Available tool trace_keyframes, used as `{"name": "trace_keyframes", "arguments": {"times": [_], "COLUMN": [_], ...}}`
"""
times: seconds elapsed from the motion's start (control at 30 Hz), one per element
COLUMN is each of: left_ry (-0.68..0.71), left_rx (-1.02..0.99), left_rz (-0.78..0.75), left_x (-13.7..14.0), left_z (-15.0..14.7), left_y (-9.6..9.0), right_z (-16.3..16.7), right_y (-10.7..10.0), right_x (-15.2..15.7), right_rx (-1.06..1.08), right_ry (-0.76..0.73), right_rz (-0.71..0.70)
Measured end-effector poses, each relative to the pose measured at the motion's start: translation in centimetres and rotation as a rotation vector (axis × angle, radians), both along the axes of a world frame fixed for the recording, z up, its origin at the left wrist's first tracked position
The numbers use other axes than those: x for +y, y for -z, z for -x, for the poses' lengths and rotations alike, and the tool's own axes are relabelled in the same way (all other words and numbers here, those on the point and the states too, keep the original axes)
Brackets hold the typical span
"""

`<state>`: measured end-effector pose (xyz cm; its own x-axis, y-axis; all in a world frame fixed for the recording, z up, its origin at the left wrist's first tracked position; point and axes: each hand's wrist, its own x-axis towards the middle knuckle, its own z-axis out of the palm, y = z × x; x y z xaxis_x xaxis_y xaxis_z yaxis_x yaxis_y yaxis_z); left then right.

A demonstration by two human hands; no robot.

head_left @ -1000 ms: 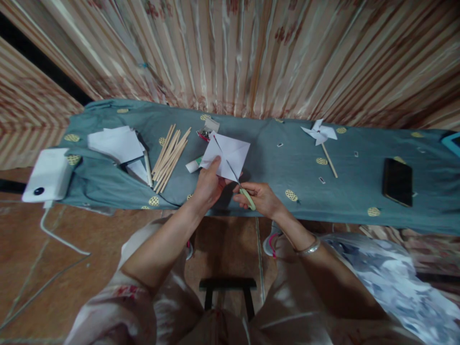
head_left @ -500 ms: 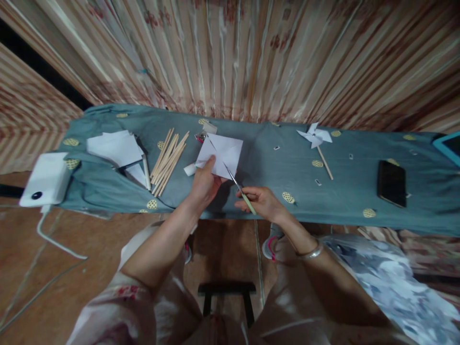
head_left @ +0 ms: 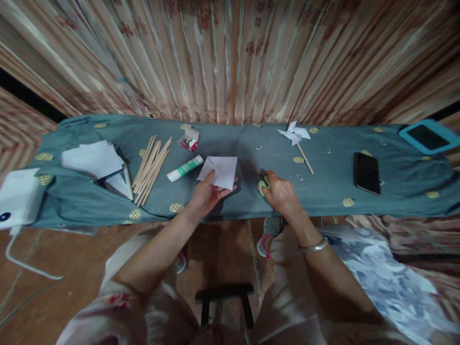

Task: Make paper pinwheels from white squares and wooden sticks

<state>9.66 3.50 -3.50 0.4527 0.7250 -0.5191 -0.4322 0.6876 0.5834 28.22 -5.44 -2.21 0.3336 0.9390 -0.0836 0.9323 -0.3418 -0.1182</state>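
Note:
My left hand [head_left: 209, 192] holds a square of white paper [head_left: 224, 170], thumb on top and fingers underneath. A dark slit shows near the paper's upper left corner. To the right, my right hand [head_left: 282, 190] is closed round the pale green handles of a pair of scissors [head_left: 264, 185], low over the cloth and apart from the paper. The blades are dim and hard to make out. Left of the paper lies a glue stick [head_left: 185, 168] with a green label. Behind it stands a small open box of metal pins [head_left: 189, 140].
Wooden sticks [head_left: 151, 167] lie in a bundle at the left, beside stacked white paper [head_left: 91, 160] and a white pen [head_left: 128, 181]. A paper pinwheel [head_left: 294, 133] on a stick, a black phone [head_left: 366, 173] and a blue-framed tablet [head_left: 429, 136] are at the right.
The scissors have come away from the paper, and my right hand has carried them right and down toward the cloth. The view has shifted, and the glue stick and pin box now show fully.

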Motion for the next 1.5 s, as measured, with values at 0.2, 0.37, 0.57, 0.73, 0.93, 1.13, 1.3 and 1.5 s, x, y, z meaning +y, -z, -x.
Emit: {"name": "trace_keyframes", "arguments": {"times": [0.2,0.37,0.57,0.73,0.93,1.13,1.3,1.5], "left_ry": [0.098,0.183,0.539,0.217,-0.004,0.208,0.173,0.104], "left_rx": [-0.064,-0.045,0.018,0.438,1.112,1.378,1.329,0.663], "left_rz": [0.095,0.142,0.014,-0.684,-1.255,-1.347,-1.244,-0.705], "left_x": [-1.3,-3.5,-5.8,-0.9,5.5,6.4,6.9,3.8], "left_z": [-1.3,-1.2,-0.2,2.6,8.9,11.4,11.2,7.7], "left_y": [-0.3,-0.8,-0.5,-1.0,0.1,1.8,2.0,0.4], "right_z": [-0.2,-0.6,-0.8,-0.9,-0.9,-0.7,-0.2,3.1], "right_y": [-0.5,-0.4,0.1,0.4,0.5,0.0,0.0,1.0], "right_x": [0.4,0.7,1.3,1.6,1.7,1.8,1.9,2.7], "right_rx": [-0.017,-0.029,-0.087,-0.083,-0.063,-0.047,0.076,0.786], "right_ry": [-0.005,-0.012,-0.017,-0.042,-0.029,0.01,-0.022,-0.016], "right_rz": [0.015,-0.002,0.005,-0.009,-0.038,-0.087,-0.25,-0.406]}}
